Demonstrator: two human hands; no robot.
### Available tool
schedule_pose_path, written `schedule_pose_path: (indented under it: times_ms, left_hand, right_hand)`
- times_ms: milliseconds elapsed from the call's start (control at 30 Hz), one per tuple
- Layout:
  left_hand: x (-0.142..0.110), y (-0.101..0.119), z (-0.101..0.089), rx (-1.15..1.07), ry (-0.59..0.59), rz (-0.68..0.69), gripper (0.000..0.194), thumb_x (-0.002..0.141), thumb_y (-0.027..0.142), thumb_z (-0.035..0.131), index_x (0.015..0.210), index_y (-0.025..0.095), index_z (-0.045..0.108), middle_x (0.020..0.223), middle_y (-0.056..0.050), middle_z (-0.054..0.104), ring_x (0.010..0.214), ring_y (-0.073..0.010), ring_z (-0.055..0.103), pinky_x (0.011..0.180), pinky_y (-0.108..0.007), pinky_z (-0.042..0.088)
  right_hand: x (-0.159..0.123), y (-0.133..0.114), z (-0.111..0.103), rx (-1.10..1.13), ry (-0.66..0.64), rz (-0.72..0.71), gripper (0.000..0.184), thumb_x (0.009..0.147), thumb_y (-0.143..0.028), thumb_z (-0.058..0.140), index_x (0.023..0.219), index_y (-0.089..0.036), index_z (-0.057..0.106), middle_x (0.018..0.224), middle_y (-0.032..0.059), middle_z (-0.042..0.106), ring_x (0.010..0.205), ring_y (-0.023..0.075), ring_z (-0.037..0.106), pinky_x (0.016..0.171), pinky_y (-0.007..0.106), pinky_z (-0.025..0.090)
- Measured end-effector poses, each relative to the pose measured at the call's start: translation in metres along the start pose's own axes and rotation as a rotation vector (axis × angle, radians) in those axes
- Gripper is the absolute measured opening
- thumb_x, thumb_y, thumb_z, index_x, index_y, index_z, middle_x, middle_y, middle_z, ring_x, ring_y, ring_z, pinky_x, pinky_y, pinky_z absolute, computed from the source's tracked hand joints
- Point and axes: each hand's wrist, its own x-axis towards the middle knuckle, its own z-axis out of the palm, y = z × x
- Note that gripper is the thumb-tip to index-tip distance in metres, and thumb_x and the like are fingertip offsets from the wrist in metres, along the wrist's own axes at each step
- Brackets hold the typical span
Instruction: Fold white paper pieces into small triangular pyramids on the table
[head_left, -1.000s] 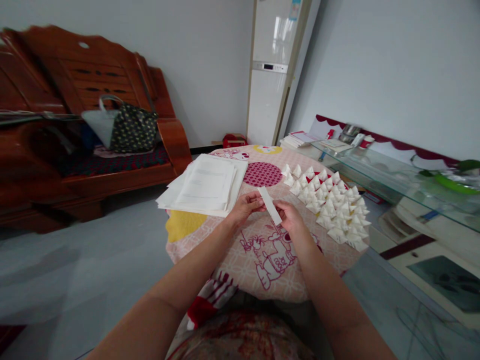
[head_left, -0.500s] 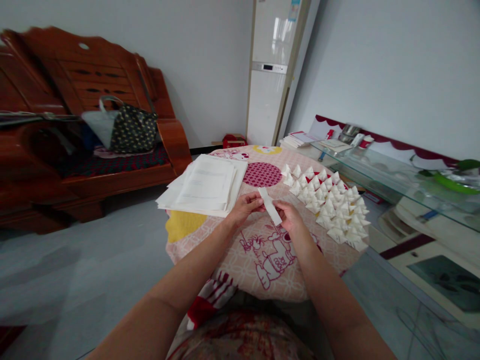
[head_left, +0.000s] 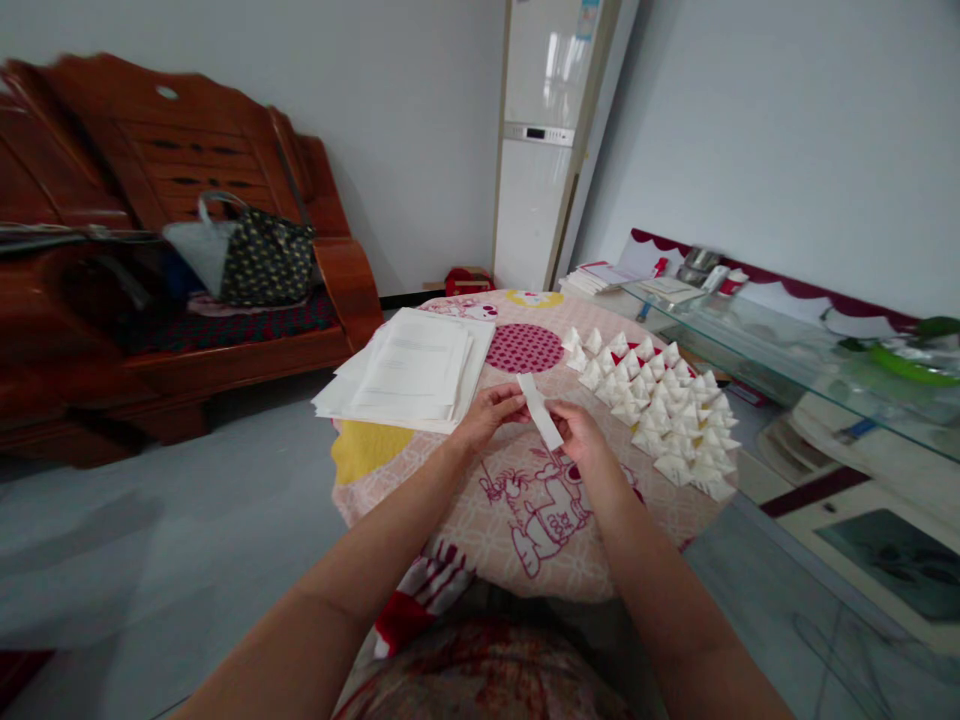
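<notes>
A narrow folded strip of white paper (head_left: 539,411) is held slanted above the round table, between both hands. My left hand (head_left: 491,413) pinches its left edge with thumb and fingers. On the opposite edge, my right hand (head_left: 576,430) has its fingers closed on the same strip; some fingertips are hidden behind the paper. To the left lies a stack of white paper sheets (head_left: 412,365), the top one with faint printed lines. Many small folded paper triangles (head_left: 652,400) stand in rows at the right of the table.
A patterned pink tablecloth (head_left: 480,530) covers the round table. Beyond its right side runs a glass-topped stand (head_left: 795,345) with papers and cups. A wooden sofa (head_left: 172,150) holding a dotted bag (head_left: 270,258) is at the left. A tall white cabinet-like appliance (head_left: 534,200) stands behind.
</notes>
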Motion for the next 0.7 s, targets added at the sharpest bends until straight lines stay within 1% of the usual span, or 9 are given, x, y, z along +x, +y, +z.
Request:
schedule_pose_path:
  times_ms: [133,333,400,500,600,700]
  left_hand:
    - [0.000,0.001,0.000,0.005,0.031,-0.003,0.034,0.070,0.040,0.086,0.088,0.013,0.076,0.082,-0.005,0.074,0.070,-0.0133,0.066,0.071,-0.026,0.053]
    - [0.000,0.002,0.001,-0.002,0.025,-0.009,0.034,0.070,0.039,0.085,0.089,0.013,0.076,0.083,-0.006,0.075,0.068,-0.0129,0.066,0.070,-0.026,0.054]
    - [0.000,0.001,0.000,0.003,0.031,-0.006,0.033,0.070,0.039,0.084,0.089,0.013,0.076,0.083,-0.006,0.075,0.069,-0.0133,0.066,0.070,-0.026,0.054]
    - [0.001,0.000,0.000,0.019,0.055,0.000,0.033,0.070,0.038,0.082,0.088,0.012,0.074,0.082,-0.006,0.074,0.067,-0.0134,0.066,0.068,-0.027,0.054]
    - [0.001,-0.001,0.000,0.030,0.123,0.023,0.038,0.067,0.036,0.083,0.094,0.013,0.070,0.080,-0.004,0.073,0.063,-0.0127,0.065,0.065,-0.026,0.053]
    - [0.002,-0.003,-0.001,0.068,0.237,0.096,0.043,0.063,0.029,0.084,0.098,0.016,0.062,0.068,0.002,0.067,0.058,-0.0117,0.062,0.058,-0.024,0.049]
  right_hand:
    - [0.001,0.002,-0.001,0.088,0.088,0.040,0.014,0.064,-0.026,0.079,0.067,-0.021,0.066,0.064,0.0010,0.070,0.054,0.0146,0.058,0.049,0.026,0.045]
    - [0.000,0.002,-0.002,0.033,0.068,0.026,0.015,0.068,-0.030,0.079,0.070,-0.023,0.066,0.064,0.0013,0.068,0.058,0.0181,0.061,0.049,0.029,0.046]
    - [-0.001,0.001,-0.002,0.034,0.067,0.018,0.018,0.066,-0.031,0.081,0.070,-0.023,0.065,0.063,0.0013,0.068,0.057,0.0179,0.060,0.048,0.029,0.047]
    - [-0.003,-0.001,-0.001,0.064,0.075,0.001,0.024,0.059,-0.031,0.084,0.066,-0.022,0.063,0.059,0.0000,0.065,0.052,0.0148,0.056,0.046,0.026,0.046]
    - [-0.006,-0.003,0.004,0.071,0.087,-0.054,0.028,0.057,-0.033,0.086,0.064,-0.021,0.061,0.055,-0.0017,0.062,0.047,0.0115,0.052,0.043,0.023,0.041]
    - [-0.010,-0.006,0.009,0.034,0.124,-0.093,0.028,0.055,-0.033,0.085,0.064,-0.020,0.062,0.052,-0.0018,0.061,0.043,0.0104,0.050,0.039,0.022,0.035]
